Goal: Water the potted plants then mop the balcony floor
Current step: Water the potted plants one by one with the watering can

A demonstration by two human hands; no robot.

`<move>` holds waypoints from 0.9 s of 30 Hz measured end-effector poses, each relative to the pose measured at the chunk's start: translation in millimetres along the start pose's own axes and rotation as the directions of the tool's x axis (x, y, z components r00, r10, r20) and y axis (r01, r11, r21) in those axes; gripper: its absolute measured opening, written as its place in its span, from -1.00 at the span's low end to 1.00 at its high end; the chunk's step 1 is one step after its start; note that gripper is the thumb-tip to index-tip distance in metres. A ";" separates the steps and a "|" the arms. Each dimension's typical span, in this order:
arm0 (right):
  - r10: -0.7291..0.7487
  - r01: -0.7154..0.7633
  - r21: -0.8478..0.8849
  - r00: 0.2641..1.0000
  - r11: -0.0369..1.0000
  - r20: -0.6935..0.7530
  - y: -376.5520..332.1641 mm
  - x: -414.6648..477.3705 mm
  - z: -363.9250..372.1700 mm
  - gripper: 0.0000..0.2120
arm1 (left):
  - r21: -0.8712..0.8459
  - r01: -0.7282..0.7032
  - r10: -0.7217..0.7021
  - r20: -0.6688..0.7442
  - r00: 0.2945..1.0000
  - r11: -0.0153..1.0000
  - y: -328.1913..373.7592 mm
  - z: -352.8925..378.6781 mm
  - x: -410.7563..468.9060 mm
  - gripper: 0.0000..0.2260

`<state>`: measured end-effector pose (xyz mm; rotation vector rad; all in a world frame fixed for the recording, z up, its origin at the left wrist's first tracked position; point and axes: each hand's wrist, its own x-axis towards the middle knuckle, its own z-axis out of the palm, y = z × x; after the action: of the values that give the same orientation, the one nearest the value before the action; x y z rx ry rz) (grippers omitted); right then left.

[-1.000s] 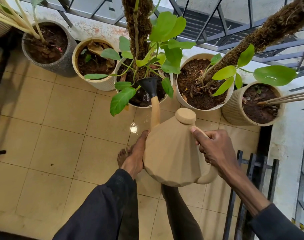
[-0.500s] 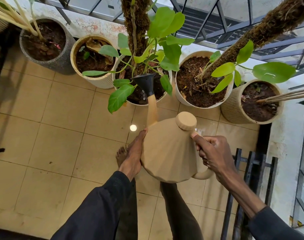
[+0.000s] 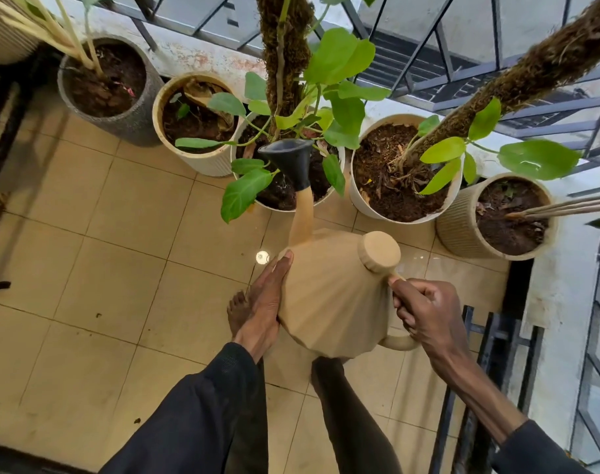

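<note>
I hold a beige faceted watering can [image 3: 329, 302] over the tiled floor. My right hand [image 3: 425, 313] is closed around its handle. My left hand [image 3: 264, 302] lies flat against the can's left side, fingers extended. The can's black rose [image 3: 291, 159] hangs over the soil of the middle white pot [image 3: 329, 196], which holds a leafy climber on a moss pole [image 3: 285, 63]. To its right stands a white pot [image 3: 360, 200] with a leaning moss pole [image 3: 531, 73], then a ribbed beige pot [image 3: 456, 230]. Left of the middle pot are a cream pot [image 3: 158, 111] and a grey pot [image 3: 134, 121].
The pots line the low balcony wall under a metal railing [image 3: 428, 39]. A black metal rack [image 3: 490, 354] stands at my right. My bare foot [image 3: 237, 309] and dark trouser legs are below the can. Beige floor tiles [image 3: 103, 268] stretch to the left.
The can has tipped a little further forward and its rose has shifted slightly over the middle pot's soil. Both hands keep their hold.
</note>
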<state>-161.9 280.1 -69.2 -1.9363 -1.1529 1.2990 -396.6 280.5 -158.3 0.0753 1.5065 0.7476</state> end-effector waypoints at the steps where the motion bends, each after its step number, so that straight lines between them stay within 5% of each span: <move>1: -0.010 0.010 0.001 1.000 1.000 0.005 -1.4 -0.1 -0.6 -0.46 | -0.010 -0.013 0.013 -0.002 1.000 1.000 1.1 0.3 -1.3 -0.55; 12: -0.102 0.101 0.025 0.992 0.995 0.068 -38.4 -7.7 16.4 -0.46 | -0.087 -0.112 0.110 -0.028 0.994 0.990 37.7 -23.5 -17.1 -0.24; 17: -0.095 0.091 0.044 0.991 0.995 0.091 -62.6 -12.5 44.2 -0.51 | -0.125 -0.149 0.148 -0.021 0.989 0.981 64.9 -51.2 -25.5 -0.53; 23: -0.089 0.087 0.027 0.992 0.996 0.092 -98.1 -12.2 102.7 -0.49 | -0.112 -0.146 0.141 -0.049 0.989 0.983 92.7 -107.9 -15.6 -0.48; 27: -0.059 0.056 0.054 0.996 0.997 0.067 -126.6 -9.4 153.3 -0.45 | -0.072 -0.125 0.123 -0.032 0.992 0.990 115.3 -154.1 -7.5 -0.66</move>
<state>-349.4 330.0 -24.7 -1.8207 -1.1873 1.3607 -581.9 305.4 -112.1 0.1036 1.5089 0.9069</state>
